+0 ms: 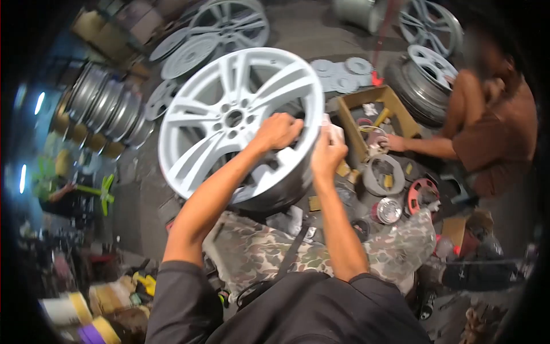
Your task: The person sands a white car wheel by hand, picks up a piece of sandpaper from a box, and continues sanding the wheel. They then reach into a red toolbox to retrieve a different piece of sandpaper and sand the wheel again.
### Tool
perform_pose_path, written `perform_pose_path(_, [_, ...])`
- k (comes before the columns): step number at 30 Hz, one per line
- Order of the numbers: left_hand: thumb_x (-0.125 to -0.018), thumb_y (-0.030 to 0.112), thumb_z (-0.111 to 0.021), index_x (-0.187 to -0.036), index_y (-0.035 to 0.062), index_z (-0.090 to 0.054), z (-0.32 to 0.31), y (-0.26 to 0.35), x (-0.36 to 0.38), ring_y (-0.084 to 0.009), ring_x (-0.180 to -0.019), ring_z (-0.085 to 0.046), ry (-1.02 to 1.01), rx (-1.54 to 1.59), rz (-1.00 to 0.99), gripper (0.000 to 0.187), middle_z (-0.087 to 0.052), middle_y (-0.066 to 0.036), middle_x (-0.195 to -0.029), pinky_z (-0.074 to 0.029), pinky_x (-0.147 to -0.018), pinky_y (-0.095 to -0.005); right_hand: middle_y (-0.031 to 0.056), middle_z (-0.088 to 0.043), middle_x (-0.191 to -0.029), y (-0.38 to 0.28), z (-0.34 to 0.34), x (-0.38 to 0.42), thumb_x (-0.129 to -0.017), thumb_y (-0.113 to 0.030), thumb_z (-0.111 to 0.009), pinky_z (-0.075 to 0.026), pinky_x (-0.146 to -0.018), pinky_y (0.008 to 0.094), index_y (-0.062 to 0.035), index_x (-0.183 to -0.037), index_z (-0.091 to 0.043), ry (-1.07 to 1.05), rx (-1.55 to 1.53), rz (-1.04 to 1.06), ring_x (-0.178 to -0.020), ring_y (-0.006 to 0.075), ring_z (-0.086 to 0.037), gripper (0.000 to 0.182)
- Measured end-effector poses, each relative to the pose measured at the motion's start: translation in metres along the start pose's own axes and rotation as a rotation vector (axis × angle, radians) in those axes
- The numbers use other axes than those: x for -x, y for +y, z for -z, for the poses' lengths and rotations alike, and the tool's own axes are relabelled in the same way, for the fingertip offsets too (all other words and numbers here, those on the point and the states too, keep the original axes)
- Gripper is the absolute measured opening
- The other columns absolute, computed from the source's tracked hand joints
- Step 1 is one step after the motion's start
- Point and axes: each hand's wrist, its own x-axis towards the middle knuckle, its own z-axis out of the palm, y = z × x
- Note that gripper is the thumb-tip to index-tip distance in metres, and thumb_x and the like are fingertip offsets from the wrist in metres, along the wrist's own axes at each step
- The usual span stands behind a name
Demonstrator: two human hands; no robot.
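Observation:
A white-coated alloy wheel rim (234,102) with split spokes leans in front of me, its dark barrel showing underneath. My left hand (279,132) lies over the spokes right of the hub, fingers curled and apparently gripping a spoke; their tips are partly hidden. At the right outer lip of the rim, my right hand (329,150) is closed around a small pale pinkish piece (335,131), perhaps a pad or folded abrasive paper. The piece is close against the lip; blur hides whether it touches.
A co-worker (495,137) sits at right, one hand at an open cardboard box (350,123). Grey wheel rims (229,26) lie behind, with flat grey discs (338,75) nearby. A tape roll (382,175), tin (388,211) and red ring (422,196) are at right. Stacked rims (109,103) stand left.

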Motion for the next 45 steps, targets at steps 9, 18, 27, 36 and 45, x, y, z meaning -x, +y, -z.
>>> perform_pose_path(9, [-0.094,0.041,-0.049,-0.072,0.0032,-0.075,-0.013,-0.011,-0.01,-0.0336,-0.073,-0.073,0.092,-0.025,0.056,0.05,-0.073,-0.014,-0.072,-0.055,-0.074,-0.0454,0.0165,-0.076,-0.095,0.027,-0.003,-0.034,-0.103,-0.019,-0.058,-0.053,-0.076,0.0349,0.006,-0.116,-0.071,0.054,0.02,0.134,-0.081,0.0188,-0.067,0.031])
perform_pose_path(18, [-0.092,0.037,-0.049,-0.075,0.0013,-0.074,-0.01,-0.003,0.004,-0.042,-0.078,-0.07,0.197,-0.001,-0.005,0.047,-0.071,-0.021,-0.074,-0.056,-0.081,-0.0506,0.0037,-0.07,-0.1,0.021,0.068,0.024,-0.106,-0.018,-0.057,-0.051,-0.08,0.0252,0.008,-0.117,-0.07,-0.409,-0.097,0.05,-0.088,0.0101,-0.062,0.032])
perform_pose_path(27, [-0.081,0.075,-0.059,-0.085,-0.0007,-0.074,-0.001,0.024,0.031,-0.042,-0.086,-0.071,0.143,0.033,-0.066,0.078,-0.073,-0.024,-0.085,-0.055,-0.081,-0.0466,0.015,-0.076,-0.087,0.294,0.161,-0.015,-0.096,-0.023,-0.063,-0.054,-0.073,0.0389,0.0024,-0.098,-0.075,-0.475,0.722,-0.038,-0.079,0.0216,-0.069,0.028])
perform_pose_path(36, [-0.068,0.073,-0.075,-0.075,-0.0006,-0.075,0.025,0.054,-0.01,-0.0346,-0.08,-0.073,-0.084,-0.409,-0.007,0.074,-0.074,-0.02,-0.082,-0.057,-0.072,-0.0441,0.0218,-0.071,-0.119,0.313,0.114,0.083,-0.085,-0.048,-0.07,-0.052,-0.095,0.048,-0.0131,-0.122,-0.072,-0.888,0.95,-0.149,-0.113,0.0401,-0.066,0.051])
perform_pose_path(45, [-0.071,0.072,-0.072,-0.121,0.0055,-0.07,0.024,0.069,-0.005,-0.0371,-0.111,-0.069,-0.125,-0.512,0.125,0.083,-0.073,-0.022,-0.112,-0.054,-0.096,-0.0455,0.0232,-0.072,-0.108,0.235,0.102,0.073,-0.085,-0.044,-0.072,-0.052,-0.094,0.0481,-0.0106,-0.106,-0.077,-0.643,0.845,-0.326,-0.108,0.0412,-0.068,0.04])
